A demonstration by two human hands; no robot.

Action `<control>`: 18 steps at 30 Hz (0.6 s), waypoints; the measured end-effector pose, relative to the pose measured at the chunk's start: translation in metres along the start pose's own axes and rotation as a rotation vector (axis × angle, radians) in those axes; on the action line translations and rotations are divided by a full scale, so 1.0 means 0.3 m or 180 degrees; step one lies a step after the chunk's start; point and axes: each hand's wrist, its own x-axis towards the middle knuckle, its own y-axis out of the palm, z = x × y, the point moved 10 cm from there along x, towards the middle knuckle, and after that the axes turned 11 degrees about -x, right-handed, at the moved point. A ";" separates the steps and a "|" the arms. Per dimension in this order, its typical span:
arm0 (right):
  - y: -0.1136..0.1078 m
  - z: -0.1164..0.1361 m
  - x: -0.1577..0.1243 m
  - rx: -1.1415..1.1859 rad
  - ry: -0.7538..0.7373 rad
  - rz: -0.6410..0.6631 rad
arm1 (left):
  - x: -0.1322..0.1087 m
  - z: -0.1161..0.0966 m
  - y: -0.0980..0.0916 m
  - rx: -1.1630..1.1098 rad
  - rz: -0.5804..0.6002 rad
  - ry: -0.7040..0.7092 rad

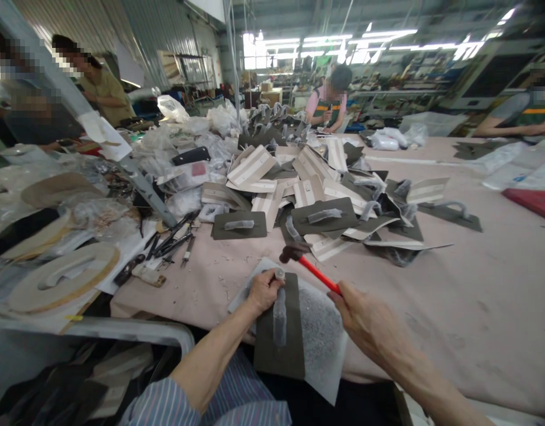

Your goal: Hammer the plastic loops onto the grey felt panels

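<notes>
My right hand (354,307) is closed round the red handle of a hammer (319,274). The dark hammer head is raised just to the right of my left hand (264,291). In the pinched fingers of that hand a short metal punch (279,274) stands upright, its round top showing and its lower end hidden. Beneath it lies a dark grey-green panel (279,355) with a plastic-wrapped handle (280,319) along its middle. The panel rests on a speckled grey slab (323,331) at the table's near edge and overhangs toward my lap.
Dark and cream panels with wrapped handles (308,183) are heaped across the table (454,296). Pliers and other tools (177,239), tape rolls (68,278) and plastic bags lie left, beside a slanted metal post (139,177). A bin (179,334) of panels stands lower left. Several people work beyond.
</notes>
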 end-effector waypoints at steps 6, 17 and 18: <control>-0.252 -0.008 -0.043 0.0434 0.0507 -0.1783 | 0.003 -0.004 -0.003 0.0082 0.0011 -0.0011; 0.244 -0.202 -0.104 0.0079 0.0708 0.0716 | -0.001 -0.029 -0.002 0.0060 0.0001 -0.0003; 0.279 -0.246 -0.119 0.0197 0.0854 0.0756 | -0.001 -0.026 -0.003 0.0010 -0.0020 -0.0014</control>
